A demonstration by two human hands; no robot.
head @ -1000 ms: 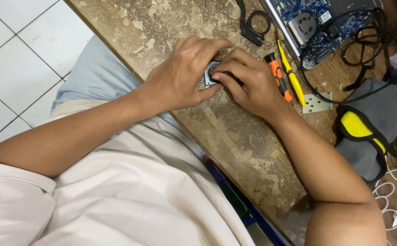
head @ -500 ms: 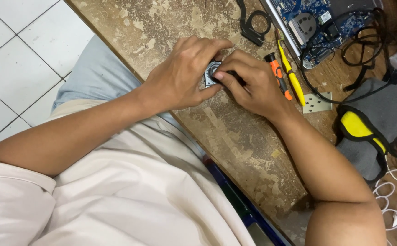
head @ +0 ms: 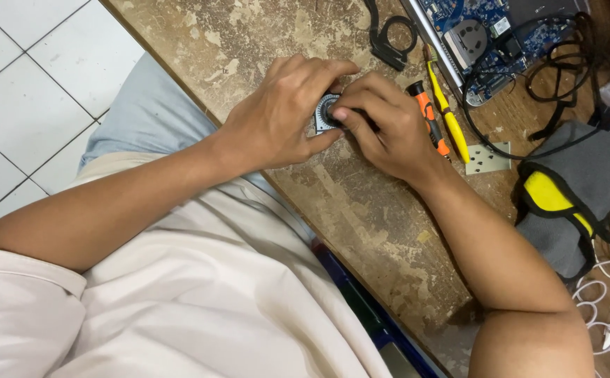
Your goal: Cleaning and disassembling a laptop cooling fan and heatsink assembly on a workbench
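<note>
Both hands worked the small cooling fan (head: 327, 112) on the table (head: 361, 210): left hand (head: 277, 119) gripping its frame, right hand (head: 382, 122), at three o'clock, pinching the hub, best turned gently.

I note the worktable (head: 361, 210) as wood, its finish worn rough and blotchy, matt throughout. The small fan (head: 326, 113) held between my left hand (head: 277, 122) and right hand (head: 382, 129) looks like dark plastic, though fingers cover most of it. The two screwdrivers (head: 439, 119) have smooth, glossy plastic handles, one orange, one yellow. The pouch (head: 571, 189) is matt grey cloth with a yellow panel. The circuit board (head: 487, 31) shows a glossy blue face. Floor tiles (head: 32, 84) are smooth and white.
</note>
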